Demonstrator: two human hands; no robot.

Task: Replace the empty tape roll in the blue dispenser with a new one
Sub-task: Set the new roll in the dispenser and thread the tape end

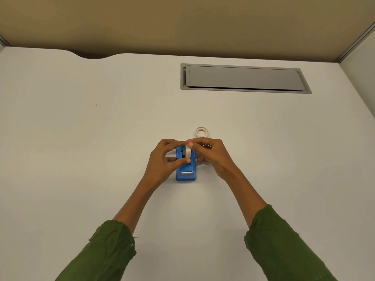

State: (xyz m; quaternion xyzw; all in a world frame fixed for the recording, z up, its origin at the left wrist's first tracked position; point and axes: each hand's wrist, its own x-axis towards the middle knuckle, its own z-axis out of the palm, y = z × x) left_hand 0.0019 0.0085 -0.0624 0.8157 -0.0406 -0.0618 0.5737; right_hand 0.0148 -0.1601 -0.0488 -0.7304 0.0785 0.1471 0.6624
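Observation:
The blue tape dispenser (pixel 186 173) stands on the white desk with its cutter end toward me. A white tape roll (pixel 188 152) sits upright in its cradle. My left hand (pixel 165 159) pinches the roll, thumb at its near edge and fingers over the top. My right hand (pixel 211 154) holds the roll's top from the right, fingertips meeting the left hand's. A thin empty ring, the bare tape core (pixel 201 132), lies flat on the desk just behind the hands. The back of the dispenser is hidden by my fingers.
A grey recessed cable-tray lid (pixel 244 79) is set in the white desk (pixel 101 138) at the back right. A tan partition wall (pixel 182 23) runs behind the desk, with a cut-out notch in the desk's back edge at left.

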